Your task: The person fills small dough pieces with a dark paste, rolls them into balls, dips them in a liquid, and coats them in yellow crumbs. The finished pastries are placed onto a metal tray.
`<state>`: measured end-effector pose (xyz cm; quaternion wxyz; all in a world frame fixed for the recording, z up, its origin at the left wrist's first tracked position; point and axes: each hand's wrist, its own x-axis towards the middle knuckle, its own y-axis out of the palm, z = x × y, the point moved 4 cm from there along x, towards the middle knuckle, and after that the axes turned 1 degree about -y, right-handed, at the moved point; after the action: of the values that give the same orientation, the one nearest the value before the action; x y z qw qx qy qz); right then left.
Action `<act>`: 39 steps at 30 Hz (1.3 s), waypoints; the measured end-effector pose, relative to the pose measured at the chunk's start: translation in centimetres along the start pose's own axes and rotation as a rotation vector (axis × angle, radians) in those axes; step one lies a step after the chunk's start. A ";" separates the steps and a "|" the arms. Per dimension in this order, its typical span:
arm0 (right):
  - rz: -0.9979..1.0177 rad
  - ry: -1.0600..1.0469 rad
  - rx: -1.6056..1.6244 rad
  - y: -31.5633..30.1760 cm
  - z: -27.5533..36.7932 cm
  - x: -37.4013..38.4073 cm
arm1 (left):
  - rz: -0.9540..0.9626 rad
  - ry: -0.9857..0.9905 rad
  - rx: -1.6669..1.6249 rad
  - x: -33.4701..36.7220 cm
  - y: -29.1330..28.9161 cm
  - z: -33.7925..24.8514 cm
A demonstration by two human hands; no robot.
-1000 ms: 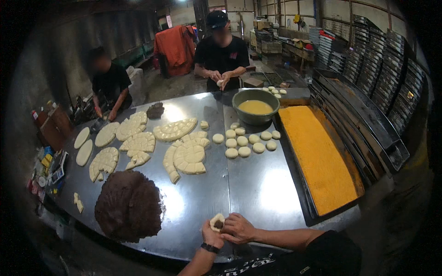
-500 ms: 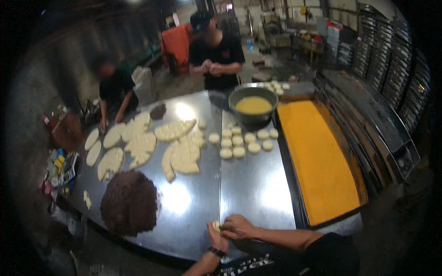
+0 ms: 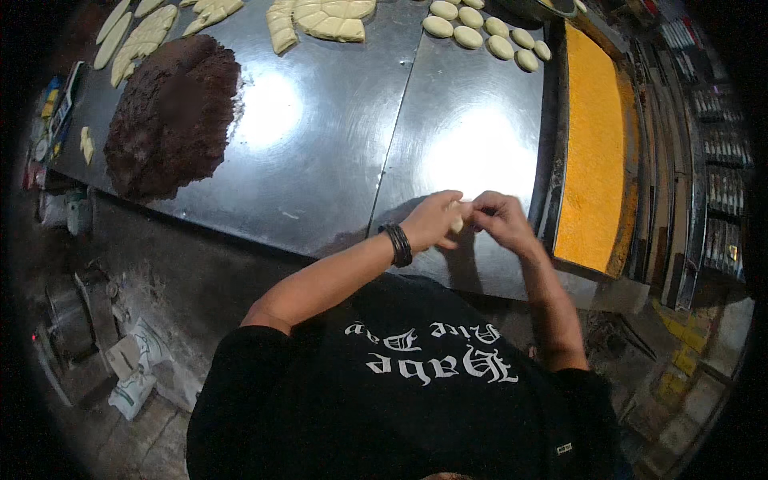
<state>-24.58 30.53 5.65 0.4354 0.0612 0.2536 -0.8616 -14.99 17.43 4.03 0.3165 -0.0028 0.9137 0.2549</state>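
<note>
Over the near edge of the metal table, my left hand [image 3: 432, 220], with a dark bracelet on its wrist, is closed round a small piece of pale dough [image 3: 457, 221]. Only part of that dough shows between the fingers. My right hand [image 3: 506, 222] meets it from the right, its thumb and fingers pinched together at the dough's edge; what lies inside the pinch is hidden. Several smooth, round dough pieces [image 3: 468, 37] lie on the table beyond my hands. Far to the left is a big mound of dark brown paste [image 3: 172, 112].
The shiny metal table [image 3: 320, 168] has a seam running away from me. Flat slabs of cut dough [image 3: 332, 18] lie at its far side, beside a scrap of dough [image 3: 86, 146]. On the right stands a long tray of orange-yellow crumbs [image 3: 596, 152], with stacked trays [image 3: 664, 160] beyond.
The view has tilted down toward my body, and the co-workers have left the picture. My hands have lifted and turned, still together at the dough piece.
</note>
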 end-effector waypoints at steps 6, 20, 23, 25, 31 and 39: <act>-0.347 -0.307 -0.235 3.7 0.0 -2.4 | -0.245 0.660 0.778 0.9 -4.0 1.4; 0.543 0.074 0.143 2.7 -1.2 5.4 | -0.227 0.935 0.839 -2.6 -3.4 -0.8; 0.331 0.214 0.397 2.9 -2.4 3.2 | -0.365 0.813 0.682 -1.9 -3.8 0.0; 0.146 -0.011 0.461 3.0 -3.3 2.1 | -0.251 0.908 0.822 -0.9 -3.8 0.3; -0.402 -0.487 -0.312 5.0 0.4 -0.2 | -0.307 1.206 1.022 -0.3 -4.6 0.0; -0.366 -0.380 -0.513 2.0 16.1 4.2 | -0.085 1.025 0.955 -0.3 -6.4 -0.9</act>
<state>-23.74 18.67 17.47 0.3145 -0.2574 0.3828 -0.8296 -14.14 11.36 1.82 -0.1778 -0.0190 0.9589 -0.2202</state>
